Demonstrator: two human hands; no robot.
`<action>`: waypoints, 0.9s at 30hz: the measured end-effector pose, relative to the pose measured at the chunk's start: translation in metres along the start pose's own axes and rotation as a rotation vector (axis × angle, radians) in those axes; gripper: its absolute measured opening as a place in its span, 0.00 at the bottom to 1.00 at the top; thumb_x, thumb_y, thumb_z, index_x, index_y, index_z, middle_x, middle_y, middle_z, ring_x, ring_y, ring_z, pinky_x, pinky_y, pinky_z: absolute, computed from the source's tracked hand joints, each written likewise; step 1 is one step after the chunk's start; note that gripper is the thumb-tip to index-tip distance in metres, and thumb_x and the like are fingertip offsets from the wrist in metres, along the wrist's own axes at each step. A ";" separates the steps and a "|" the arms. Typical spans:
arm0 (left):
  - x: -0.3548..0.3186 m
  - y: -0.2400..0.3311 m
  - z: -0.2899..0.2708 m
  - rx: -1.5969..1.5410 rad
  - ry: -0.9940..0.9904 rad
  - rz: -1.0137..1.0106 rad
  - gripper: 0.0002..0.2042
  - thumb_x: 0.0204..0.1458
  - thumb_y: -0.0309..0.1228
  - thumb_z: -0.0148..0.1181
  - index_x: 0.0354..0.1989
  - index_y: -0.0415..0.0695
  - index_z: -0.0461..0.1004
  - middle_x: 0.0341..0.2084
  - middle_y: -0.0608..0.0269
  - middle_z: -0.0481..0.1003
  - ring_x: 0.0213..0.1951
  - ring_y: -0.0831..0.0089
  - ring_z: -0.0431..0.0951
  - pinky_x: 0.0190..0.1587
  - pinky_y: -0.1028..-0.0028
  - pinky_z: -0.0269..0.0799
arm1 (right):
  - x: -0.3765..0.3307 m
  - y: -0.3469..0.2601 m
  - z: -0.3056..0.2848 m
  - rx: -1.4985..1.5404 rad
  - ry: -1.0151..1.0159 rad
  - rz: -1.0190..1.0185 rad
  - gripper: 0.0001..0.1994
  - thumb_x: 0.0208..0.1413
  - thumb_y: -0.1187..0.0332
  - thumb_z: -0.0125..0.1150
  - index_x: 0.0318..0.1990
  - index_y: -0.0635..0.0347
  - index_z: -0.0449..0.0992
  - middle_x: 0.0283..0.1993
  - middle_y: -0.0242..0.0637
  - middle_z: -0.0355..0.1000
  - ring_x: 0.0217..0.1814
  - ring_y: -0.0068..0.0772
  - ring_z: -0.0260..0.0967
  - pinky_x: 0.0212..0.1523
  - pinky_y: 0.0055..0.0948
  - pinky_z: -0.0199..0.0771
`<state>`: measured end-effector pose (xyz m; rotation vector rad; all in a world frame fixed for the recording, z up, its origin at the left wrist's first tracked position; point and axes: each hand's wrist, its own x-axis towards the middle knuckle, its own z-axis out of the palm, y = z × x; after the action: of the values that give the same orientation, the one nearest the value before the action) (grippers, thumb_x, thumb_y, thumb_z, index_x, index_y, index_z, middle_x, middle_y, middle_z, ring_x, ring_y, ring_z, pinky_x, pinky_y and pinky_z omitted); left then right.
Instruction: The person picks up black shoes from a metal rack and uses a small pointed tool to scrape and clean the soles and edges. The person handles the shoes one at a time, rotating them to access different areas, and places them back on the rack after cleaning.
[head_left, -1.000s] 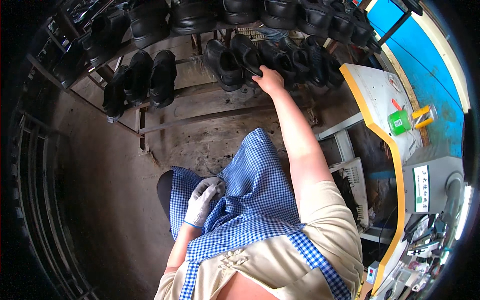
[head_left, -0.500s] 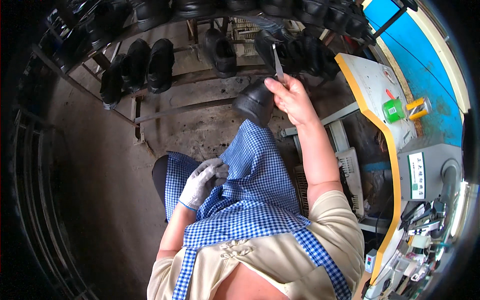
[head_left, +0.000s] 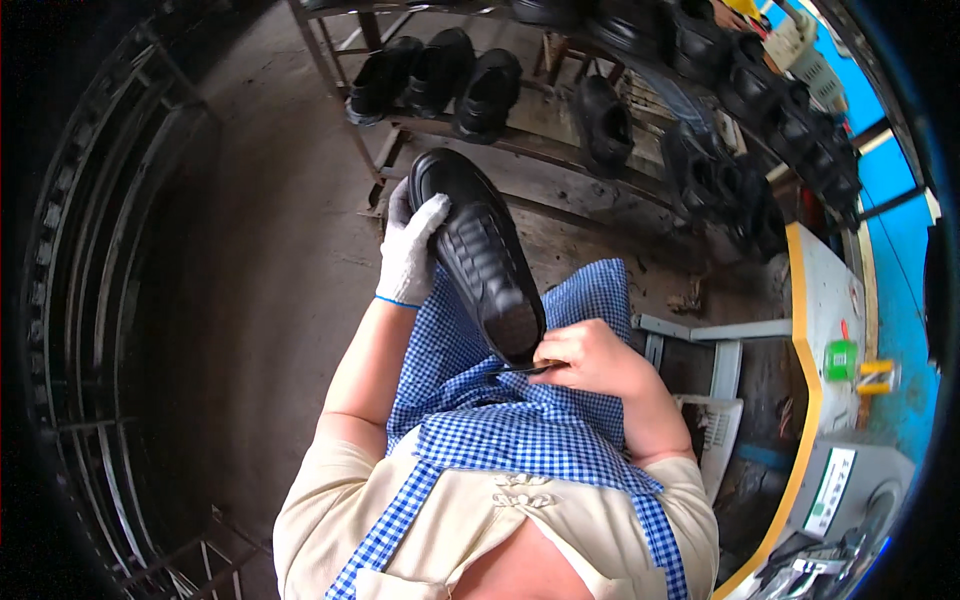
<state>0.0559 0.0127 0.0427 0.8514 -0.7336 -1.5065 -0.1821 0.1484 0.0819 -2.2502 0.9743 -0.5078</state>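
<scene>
A black lace-style shoe (head_left: pixel 478 255) is tilted over my lap, toe pointing away and upper facing up. My left hand (head_left: pixel 408 245), in a white-grey knitted glove, grips it near the toe, thumb on the upper and fingers round the side. My bare right hand (head_left: pixel 590 358) is closed at the heel opening, its fingers pinched together. Out of those fingers, across the heel, sticks a thin dark strip-like tool (head_left: pixel 515 371); most of it is hidden in the hand.
Black shoes (head_left: pixel 488 95) stand along a metal rack (head_left: pixel 540 148) ahead. To the right is a yellow-edged white worktable (head_left: pixel 815 300) bearing a green container (head_left: pixel 840 360) and a grey machine (head_left: pixel 850 480). A dark metal frame (head_left: pixel 95 300) stands at the left. A blue checked apron (head_left: pixel 590 300) covers my lap.
The shoe has come down and nearer, over my lap. My left hand has reached forward and taken hold of its toe. My right hand has lowered from the rack to the heel.
</scene>
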 end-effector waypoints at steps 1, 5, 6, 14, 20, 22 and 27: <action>-0.005 0.006 -0.002 0.033 -0.017 0.052 0.35 0.51 0.34 0.68 0.66 0.39 0.59 0.56 0.53 0.70 0.55 0.64 0.73 0.60 0.65 0.69 | -0.004 0.009 0.005 0.037 0.027 -0.018 0.11 0.48 0.60 0.72 0.31 0.58 0.81 0.28 0.34 0.77 0.26 0.33 0.76 0.25 0.30 0.73; -0.033 0.026 0.009 0.206 -0.155 0.161 0.37 0.44 0.35 0.72 0.64 0.38 0.64 0.56 0.57 0.71 0.58 0.65 0.71 0.64 0.66 0.64 | -0.009 0.013 -0.007 0.269 0.205 0.104 0.08 0.51 0.67 0.73 0.34 0.62 0.83 0.27 0.33 0.77 0.25 0.21 0.73 0.23 0.23 0.71; -0.037 0.028 0.010 0.254 -0.199 0.167 0.37 0.43 0.35 0.73 0.63 0.38 0.65 0.56 0.57 0.71 0.58 0.65 0.71 0.64 0.67 0.64 | -0.006 0.014 -0.010 0.255 0.334 0.104 0.06 0.53 0.70 0.70 0.34 0.63 0.83 0.26 0.33 0.76 0.24 0.21 0.71 0.23 0.22 0.69; -0.051 0.026 0.016 0.165 -0.368 0.001 0.35 0.40 0.34 0.73 0.60 0.38 0.69 0.52 0.57 0.74 0.55 0.65 0.73 0.62 0.66 0.67 | 0.024 -0.008 -0.049 -0.006 0.587 -0.037 0.18 0.51 0.73 0.70 0.51 0.58 0.79 0.29 0.33 0.73 0.23 0.25 0.68 0.23 0.25 0.67; -0.062 0.031 0.021 0.208 -0.430 -0.041 0.35 0.40 0.31 0.75 0.59 0.37 0.69 0.52 0.55 0.74 0.54 0.66 0.74 0.61 0.67 0.67 | 0.032 -0.032 -0.077 -0.315 0.444 -0.065 0.24 0.50 0.71 0.69 0.57 0.49 0.78 0.27 0.33 0.68 0.22 0.27 0.67 0.23 0.26 0.70; -0.064 0.033 0.022 0.264 -0.443 -0.023 0.35 0.40 0.31 0.75 0.60 0.37 0.69 0.52 0.55 0.74 0.54 0.65 0.74 0.61 0.67 0.68 | 0.035 -0.040 -0.081 -0.356 0.438 -0.047 0.23 0.48 0.71 0.69 0.55 0.43 0.80 0.25 0.31 0.66 0.20 0.27 0.65 0.20 0.28 0.67; -0.071 0.033 0.025 0.294 -0.417 0.013 0.35 0.40 0.32 0.75 0.59 0.36 0.69 0.51 0.55 0.75 0.54 0.65 0.75 0.61 0.67 0.68 | 0.033 -0.047 -0.080 -0.422 0.402 -0.034 0.23 0.47 0.74 0.70 0.52 0.40 0.82 0.25 0.31 0.65 0.19 0.27 0.65 0.18 0.28 0.65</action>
<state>0.0553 0.0791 0.0908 0.7508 -1.2893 -1.6074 -0.1813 0.1169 0.1759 -2.5960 1.3478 -0.8603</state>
